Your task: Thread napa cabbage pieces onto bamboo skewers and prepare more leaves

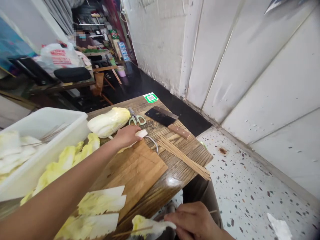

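My left hand (pixel 128 136) reaches across to the far end of the wooden cutting board (pixel 140 166), its fingers closed on a pale piece of napa cabbage leaf (pixel 142 133). Low in the view, my right hand (pixel 195 218) grips a thin wooden skewer together with a cabbage leaf (pixel 147 224); the skewer runs along the leaf, and its end pokes out beyond my fingers. Cut cabbage leaves (pixel 102 200) lie on the near part of the board. Past my left hand rests a napa cabbage head (pixel 108 121).
Scissors (pixel 137 118), a cleaver (pixel 166 120) and a bundle of skewers (pixel 183 156) lie on the wooden table (pixel 197 150). At left, a white bin (pixel 75 125) holds leaves and skewers, with loose leaves (pixel 67 156) beside it. Another person (pixel 85 41) sits in the background.
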Demonstrator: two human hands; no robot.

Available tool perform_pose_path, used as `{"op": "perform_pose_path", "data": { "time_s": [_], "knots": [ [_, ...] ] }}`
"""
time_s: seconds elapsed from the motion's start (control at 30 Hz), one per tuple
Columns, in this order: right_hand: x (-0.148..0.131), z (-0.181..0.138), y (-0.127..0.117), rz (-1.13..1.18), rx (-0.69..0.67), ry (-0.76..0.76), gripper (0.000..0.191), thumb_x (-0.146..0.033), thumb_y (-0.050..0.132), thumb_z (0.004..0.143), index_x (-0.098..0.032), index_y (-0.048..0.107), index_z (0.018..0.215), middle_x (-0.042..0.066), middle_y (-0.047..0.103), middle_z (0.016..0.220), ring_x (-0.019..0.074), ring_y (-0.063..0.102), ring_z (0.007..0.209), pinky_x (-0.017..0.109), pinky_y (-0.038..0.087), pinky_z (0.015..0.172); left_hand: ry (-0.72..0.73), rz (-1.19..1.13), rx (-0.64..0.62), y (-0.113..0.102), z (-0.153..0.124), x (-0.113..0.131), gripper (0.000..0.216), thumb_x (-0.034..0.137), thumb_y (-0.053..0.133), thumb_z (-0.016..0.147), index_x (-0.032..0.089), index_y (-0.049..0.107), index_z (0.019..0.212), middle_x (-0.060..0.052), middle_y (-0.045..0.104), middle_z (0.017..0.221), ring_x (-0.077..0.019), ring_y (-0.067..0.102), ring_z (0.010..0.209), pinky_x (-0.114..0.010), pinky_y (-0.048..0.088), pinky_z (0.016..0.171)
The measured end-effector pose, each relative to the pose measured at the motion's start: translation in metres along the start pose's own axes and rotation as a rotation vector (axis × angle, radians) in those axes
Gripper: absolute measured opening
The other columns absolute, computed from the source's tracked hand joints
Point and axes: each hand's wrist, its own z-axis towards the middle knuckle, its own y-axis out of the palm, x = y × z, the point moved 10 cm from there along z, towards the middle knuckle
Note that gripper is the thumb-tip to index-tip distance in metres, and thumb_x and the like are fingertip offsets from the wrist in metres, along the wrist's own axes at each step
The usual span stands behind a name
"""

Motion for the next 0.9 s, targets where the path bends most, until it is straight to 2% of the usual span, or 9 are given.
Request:
{"op": "perform_pose_path", "data": {
  "time_s": [0.1, 0.2, 0.3, 0.37, 0.4, 0.53, 0.6, 0.73, 0.9],
  "knots": [
    [-0.001, 0.006, 0.0, 0.019, 0.003, -0.004, 0.034, -0.03, 0.029, 0.104, -0.016, 0.059, 0.111, 0.001, 0.059, 0.066, 0.0098, 0.051, 0.05, 0.019, 0.038, 0.046, 0.014, 0.025, 0.01, -0.011, -0.003, 0.008, 0.021, 0.03, 0.061, 0.075, 0.023, 0.07, 0.093, -0.003, 0.075, 0.091, -0.0241, 0.069, 0.086, -0.033, 0.047, 0.076],
    [-0.007, 0.009, -0.005, 0.027, 0.017, 0.005, 0.03, -0.026, 0.035, 0.102, -0.014, 0.06, 0.112, 0.002, 0.061, 0.068, 0.0103, 0.052, 0.051, 0.02, 0.038, 0.045, 0.033, 0.067, 0.119, -0.049, -0.039, 0.019, 0.023, 0.027, 0.045, 0.085, 0.021, 0.067, 0.084, -0.002, 0.072, 0.089, -0.0244, 0.066, 0.089, -0.039, 0.045, 0.086],
    [-0.015, 0.008, -0.015, -0.058, 0.051, 0.062, 0.026, -0.017, 0.042, 0.098, -0.014, 0.06, 0.115, 0.004, 0.063, 0.072, 0.0117, 0.055, 0.054, 0.021, 0.043, 0.048, 0.04, 0.115, 0.259, -0.082, -0.111, 0.021, 0.041, 0.035, 0.028, 0.096, 0.017, 0.064, 0.092, -0.006, 0.068, 0.089, -0.0278, 0.064, 0.094, -0.038, 0.047, 0.081],
    [-0.027, 0.006, -0.024, -0.179, 0.105, 0.06, 0.028, -0.011, 0.044, 0.095, -0.013, 0.06, 0.118, 0.005, 0.065, 0.075, 0.0128, 0.059, 0.058, 0.022, 0.047, 0.052, 0.102, 0.129, 0.548, -0.105, -0.179, 0.024, 0.04, 0.048, 0.037, 0.095, 0.019, 0.065, 0.096, -0.003, 0.071, 0.082, -0.0232, 0.067, 0.078, -0.032, 0.05, 0.069],
    [-0.035, 0.006, -0.027, -0.239, 0.127, 0.042, 0.029, -0.008, 0.045, 0.094, -0.012, 0.06, 0.119, 0.005, 0.066, 0.075, 0.0132, 0.06, 0.06, 0.023, 0.048, 0.053, 0.111, 0.088, 0.656, -0.108, -0.214, 0.02, 0.036, 0.048, 0.041, 0.094, 0.021, 0.064, 0.102, -0.002, 0.074, 0.089, -0.0215, 0.069, 0.08, -0.031, 0.051, 0.072],
    [-0.069, 0.006, -0.023, -0.356, 0.102, -0.054, 0.034, -0.003, 0.049, 0.091, -0.01, 0.059, 0.123, 0.006, 0.068, 0.077, 0.0143, 0.061, 0.061, 0.025, 0.049, 0.053, 0.341, 0.062, 0.632, -0.061, -0.312, 0.037, 0.033, 0.03, 0.044, 0.094, 0.028, 0.054, 0.126, 0.001, 0.075, 0.106, -0.016, 0.072, 0.088, -0.025, 0.055, 0.081],
    [-0.082, 0.005, -0.014, -0.37, 0.041, -0.094, 0.036, -0.003, 0.051, 0.089, -0.008, 0.059, 0.124, 0.007, 0.069, 0.078, 0.0151, 0.061, 0.062, 0.026, 0.049, 0.053, 0.298, 0.049, 0.642, -0.043, -0.339, 0.039, 0.042, 0.023, 0.045, 0.093, 0.024, 0.047, 0.134, -0.002, 0.075, 0.108, -0.0158, 0.072, 0.09, -0.024, 0.055, 0.083],
    [-0.099, -0.004, 0.003, -0.371, -0.077, -0.142, 0.041, -0.003, 0.052, 0.09, -0.008, 0.054, 0.131, 0.01, 0.07, 0.085, 0.0162, 0.06, 0.066, 0.028, 0.05, 0.056, 0.16, -0.036, 0.735, -0.029, -0.367, 0.039, 0.043, 0.013, 0.046, 0.09, 0.021, 0.049, 0.132, -0.005, 0.075, 0.107, -0.0167, 0.073, 0.09, -0.025, 0.055, 0.087],
    [-0.107, -0.015, 0.012, -0.416, -0.147, -0.167, 0.045, -0.006, 0.05, 0.092, -0.008, 0.049, 0.137, 0.01, 0.07, 0.09, 0.0156, 0.055, 0.066, 0.029, 0.047, 0.055, 0.013, -0.123, 0.79, -0.023, -0.38, 0.029, 0.041, 0.009, 0.047, 0.09, 0.021, 0.054, 0.128, -0.001, 0.076, 0.103, -0.0154, 0.073, 0.087, -0.022, 0.053, 0.087]
  ]
}}
